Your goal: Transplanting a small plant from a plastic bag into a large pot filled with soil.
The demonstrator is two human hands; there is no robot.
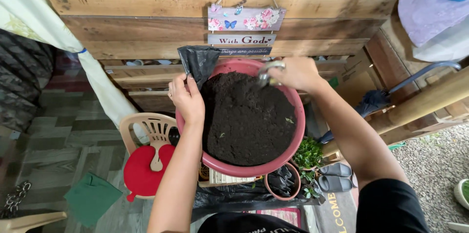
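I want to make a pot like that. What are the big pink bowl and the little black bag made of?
The big pink bowl looks like plastic: a smooth, evenly coloured, slightly shiny rim. The black bag, pinched by the left hand, seems to be thin plastic film, as it is crinkled and glossy. The tool in the right hand looks like shiny metal.

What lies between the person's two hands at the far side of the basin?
Head view: dark soil in the pink basin fills the stretch between left hand and right hand.

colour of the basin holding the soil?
Reddish pink basin, filled with dark soil; seen in the head view.
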